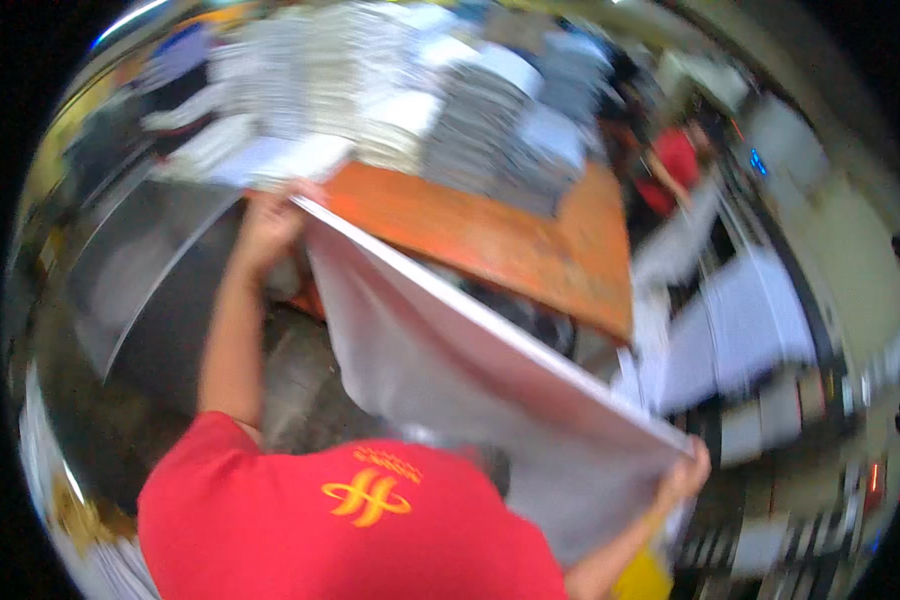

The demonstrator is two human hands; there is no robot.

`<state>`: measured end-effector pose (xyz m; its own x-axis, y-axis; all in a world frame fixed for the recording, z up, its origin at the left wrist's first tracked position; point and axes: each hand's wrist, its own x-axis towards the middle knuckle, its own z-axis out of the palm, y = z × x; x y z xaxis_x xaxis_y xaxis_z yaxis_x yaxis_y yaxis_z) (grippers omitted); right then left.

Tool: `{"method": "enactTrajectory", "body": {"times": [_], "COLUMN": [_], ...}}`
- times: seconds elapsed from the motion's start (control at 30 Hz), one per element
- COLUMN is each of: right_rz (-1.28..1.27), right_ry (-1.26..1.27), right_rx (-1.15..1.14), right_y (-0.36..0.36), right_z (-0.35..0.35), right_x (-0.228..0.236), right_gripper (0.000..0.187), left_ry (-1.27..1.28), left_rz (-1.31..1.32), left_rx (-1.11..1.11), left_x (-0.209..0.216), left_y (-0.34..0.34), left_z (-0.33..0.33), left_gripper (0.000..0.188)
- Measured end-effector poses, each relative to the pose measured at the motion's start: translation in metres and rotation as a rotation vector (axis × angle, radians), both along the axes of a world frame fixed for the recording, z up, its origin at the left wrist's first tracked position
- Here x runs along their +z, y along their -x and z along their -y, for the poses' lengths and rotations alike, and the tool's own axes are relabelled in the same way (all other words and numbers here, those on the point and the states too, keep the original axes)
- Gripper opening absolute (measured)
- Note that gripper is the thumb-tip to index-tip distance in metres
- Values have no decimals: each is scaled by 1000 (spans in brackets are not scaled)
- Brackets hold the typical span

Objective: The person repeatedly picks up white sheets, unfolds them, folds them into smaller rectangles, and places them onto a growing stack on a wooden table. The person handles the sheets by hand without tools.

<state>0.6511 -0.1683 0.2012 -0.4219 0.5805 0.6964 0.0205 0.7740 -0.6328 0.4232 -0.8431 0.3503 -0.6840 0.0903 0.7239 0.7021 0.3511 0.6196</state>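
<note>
A white cloth sheet (pixel 450 390) hangs stretched between my two hands, its upper edge pulled into a taut slanting line. My left hand (pixel 278 215), farther away and higher in the picture, grips one upper corner beside the near edge of an orange table. Down at the right, my right hand (pixel 683 475) is closed on the opposite corner, nearer my body. Below that edge the cloth drapes in loose folds, and its bottom passes out of sight behind my red shirt. Motion blurs the picture, so single fingers are hard to make out.
Tall stacks of folded white cloth (pixel 300 75) and grey cloth (pixel 480 120) stand on the orange table (pixel 490 225). A dark curved panel (pixel 160 270) is at the left. Far right, a person in red (pixel 675 165) stands beside a long machine with white cloth (pixel 740 325) over it.
</note>
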Motion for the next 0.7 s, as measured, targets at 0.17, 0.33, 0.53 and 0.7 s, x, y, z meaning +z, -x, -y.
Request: {"method": "enactTrajectory", "body": {"times": [0.17, 0.33, 0.53, 0.7], "right_rz": [-61, 476, 645, 619], "right_ry": [89, -454, -320, -507], "right_rx": [380, 1599, 1552, 1420], "right_y": [68, 91, 67, 76], "right_z": [90, 230, 242, 223], "right_x": [58, 129, 191, 192], "right_gripper": [34, 29, 15, 16], "left_ry": [-649, 80, 400, 440], "left_rz": [156, -174, 16, -147], "left_rx": [-868, -987, -823, -667], "left_x": [-27, -30, -75, -98], "left_y": [-54, -75, -77, -60], "left_z": [-108, -201, -209, -219], "left_gripper": [16, 15, 14, 16]}}
